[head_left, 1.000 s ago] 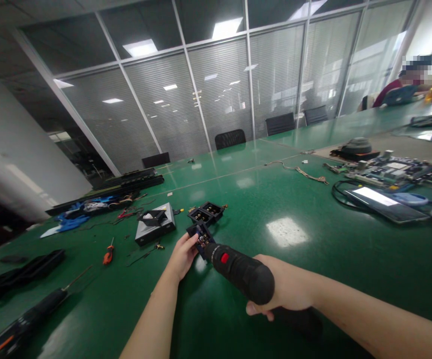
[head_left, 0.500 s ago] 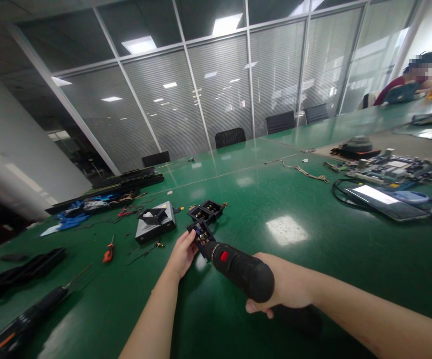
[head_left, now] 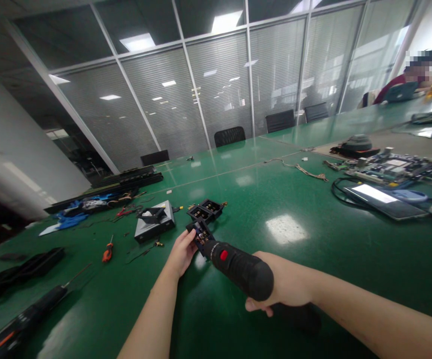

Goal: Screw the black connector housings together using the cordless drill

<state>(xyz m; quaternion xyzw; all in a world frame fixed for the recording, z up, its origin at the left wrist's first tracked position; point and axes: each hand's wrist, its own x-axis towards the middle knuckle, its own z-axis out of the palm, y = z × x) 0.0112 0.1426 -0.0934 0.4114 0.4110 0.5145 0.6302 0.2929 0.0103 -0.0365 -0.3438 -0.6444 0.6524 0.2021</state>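
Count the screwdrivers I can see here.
3: a black powered screwdriver in the right hand; a small orange-handled screwdriver on the table left of the left hand, which holds a black module; a long black screwdriver at the lower left edge. Clutter may hide more.

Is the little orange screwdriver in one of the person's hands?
No, the orange screwdriver lies on the green table, apart from the left hand.

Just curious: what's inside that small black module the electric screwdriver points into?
Inside the small black module, small metal parts show. The electric screwdriver covers the near part, the left hand its left edge.
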